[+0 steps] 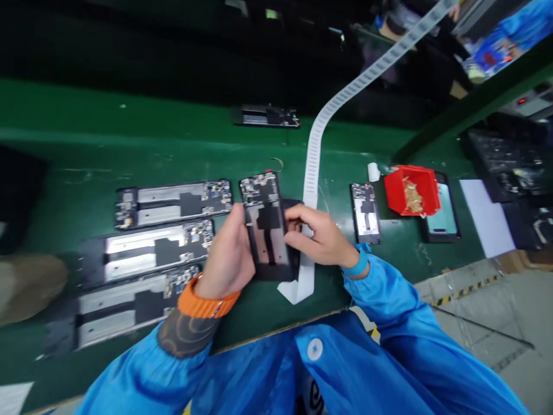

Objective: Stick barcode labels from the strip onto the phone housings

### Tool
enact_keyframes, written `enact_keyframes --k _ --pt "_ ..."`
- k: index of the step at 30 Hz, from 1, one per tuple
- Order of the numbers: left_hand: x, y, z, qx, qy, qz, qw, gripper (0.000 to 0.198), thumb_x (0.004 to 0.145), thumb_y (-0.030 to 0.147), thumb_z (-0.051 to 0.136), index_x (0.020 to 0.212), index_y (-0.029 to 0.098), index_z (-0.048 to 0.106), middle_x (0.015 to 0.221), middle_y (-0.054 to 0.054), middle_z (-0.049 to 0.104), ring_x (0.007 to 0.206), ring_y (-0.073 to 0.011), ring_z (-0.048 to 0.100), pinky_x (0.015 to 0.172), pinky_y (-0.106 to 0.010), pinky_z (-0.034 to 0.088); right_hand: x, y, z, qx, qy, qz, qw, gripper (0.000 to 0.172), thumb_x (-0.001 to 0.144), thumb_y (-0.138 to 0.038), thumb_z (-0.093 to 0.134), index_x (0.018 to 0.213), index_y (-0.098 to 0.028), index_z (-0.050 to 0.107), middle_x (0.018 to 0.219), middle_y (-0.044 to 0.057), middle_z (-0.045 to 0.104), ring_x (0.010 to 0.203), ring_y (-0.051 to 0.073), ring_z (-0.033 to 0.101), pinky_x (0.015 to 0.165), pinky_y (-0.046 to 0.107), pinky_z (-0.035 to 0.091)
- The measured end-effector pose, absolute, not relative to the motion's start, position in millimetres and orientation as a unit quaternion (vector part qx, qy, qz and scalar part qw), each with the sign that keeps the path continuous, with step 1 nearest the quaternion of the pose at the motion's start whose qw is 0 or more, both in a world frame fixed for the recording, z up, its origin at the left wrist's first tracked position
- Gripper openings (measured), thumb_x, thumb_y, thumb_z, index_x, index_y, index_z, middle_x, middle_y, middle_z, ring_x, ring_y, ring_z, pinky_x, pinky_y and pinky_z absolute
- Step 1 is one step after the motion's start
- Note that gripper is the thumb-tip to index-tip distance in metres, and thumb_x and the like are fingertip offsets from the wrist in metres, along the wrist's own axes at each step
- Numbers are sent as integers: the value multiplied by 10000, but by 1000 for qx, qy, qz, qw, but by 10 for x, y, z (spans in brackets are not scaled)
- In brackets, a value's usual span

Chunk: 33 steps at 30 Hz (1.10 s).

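My left hand (pixel 227 256) grips the left edge of an opened phone frame (pixel 264 225), circuit side up, held just above the green bench (pixel 86 150). My right hand (pixel 317 233) closes on its right edge, fingers curled over a dark part beside it. Three more opened phone frames lie to the left in a row: far (pixel 173 203), middle (pixel 151 248), near (pixel 129 300). A white perforated tape strip (pixel 311 167) runs from the upper right down under my hands.
A smaller opened phone (pixel 365 212) lies right of my hands. A red bin (pixel 412 189) with small bits stands beside a phone with its screen up (pixel 443 216). Another frame (pixel 265 116) lies at the bench's far edge. Dark trays (pixel 505 161) sit at far right.
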<state>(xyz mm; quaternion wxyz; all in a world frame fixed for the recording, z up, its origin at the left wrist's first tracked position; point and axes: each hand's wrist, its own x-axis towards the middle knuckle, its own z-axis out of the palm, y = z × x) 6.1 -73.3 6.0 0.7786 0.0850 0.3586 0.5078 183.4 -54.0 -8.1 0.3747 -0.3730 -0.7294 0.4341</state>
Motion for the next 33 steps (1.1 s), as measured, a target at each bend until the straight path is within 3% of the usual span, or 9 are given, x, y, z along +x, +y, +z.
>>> enact_keyframes --k 3,6,8,12,21,26,33 --pt "42 -724 71 82 371 498 780 547 1064 495 246 1179 163 665 657 -36 640 542 -174 607 555 -295 525 2120 -602 14 -433 -745 353 365 189 962 -385 589 984 -220 679 894 34 734 820 176 694 773 332 567" --pt "7 -730 0 97 346 494 791 570 1025 586 317 1044 150 684 541 -3 505 417 -141 481 404 -240 397 2402 -668 -50 -586 -688 217 368 136 935 -319 614 983 -215 686 907 47 736 813 195 694 777 359 577" --pt "-21 -729 -82 114 306 494 805 506 1023 537 360 1023 145 681 524 15 452 392 -121 415 379 -220 344 2474 -629 -175 -593 -712 175 334 157 923 -289 609 1026 -204 692 1003 88 729 898 224 696 816 388 584" --pt "-55 -737 -226 140 233 476 836 384 1001 372 385 1058 122 672 551 11 458 397 -112 383 377 -219 325 2347 -308 -452 -559 -768 110 293 298 939 -241 544 1193 -156 674 1262 170 675 1197 304 617 1045 502 511" --pt "-144 -703 -381 112 169 492 846 470 859 349 566 1233 76 640 611 26 442 454 -92 383 412 -216 312 2337 13 -655 -513 -823 92 226 396 954 -258 526 1331 -183 625 1422 145 608 1355 339 492 1146 607 415" --pt "-149 -702 -339 49 219 499 837 412 930 351 462 1186 83 644 604 23 414 454 -93 367 422 -216 295 2316 -75 -646 -504 -831 59 228 304 978 -231 500 1195 -195 710 1298 139 665 1239 323 557 1074 567 479" --pt "-122 -727 -330 78 202 497 840 442 888 368 489 1181 80 652 615 10 440 468 -112 386 422 -230 314 2240 -99 -586 -509 -826 54 236 219 976 -210 513 1033 -203 724 1084 114 711 1054 292 596 966 487 515"
